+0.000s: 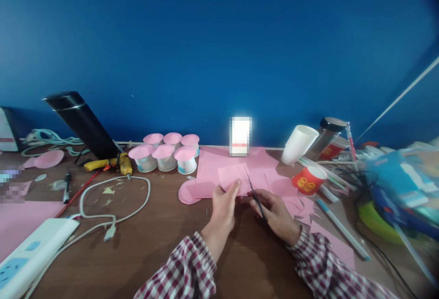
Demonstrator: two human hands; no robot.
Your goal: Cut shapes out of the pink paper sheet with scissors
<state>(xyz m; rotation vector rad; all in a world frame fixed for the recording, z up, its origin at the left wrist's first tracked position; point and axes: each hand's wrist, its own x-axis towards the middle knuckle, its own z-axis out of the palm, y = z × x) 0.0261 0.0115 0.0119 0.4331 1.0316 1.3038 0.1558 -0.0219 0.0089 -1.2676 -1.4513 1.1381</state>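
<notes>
My left hand (223,207) pinches the near edge of a pink paper sheet (236,178) held just above the brown table (154,244). My right hand (276,214) grips small dark scissors (254,194), whose blades point up and away into the same sheet. Both sleeves are red-and-white checked. More pink sheets (222,164) lie flat under and behind the held piece, and a pink paper disc (188,193) sits to the left of my left hand.
Several pink-topped small cups (166,152) stand at the back. A yellow glue gun (116,164), white cable (113,198) and power strip (30,253) lie left. Right are a red paper cup (308,179), white cup (298,144), jar (327,136), pens and pink scraps (305,212).
</notes>
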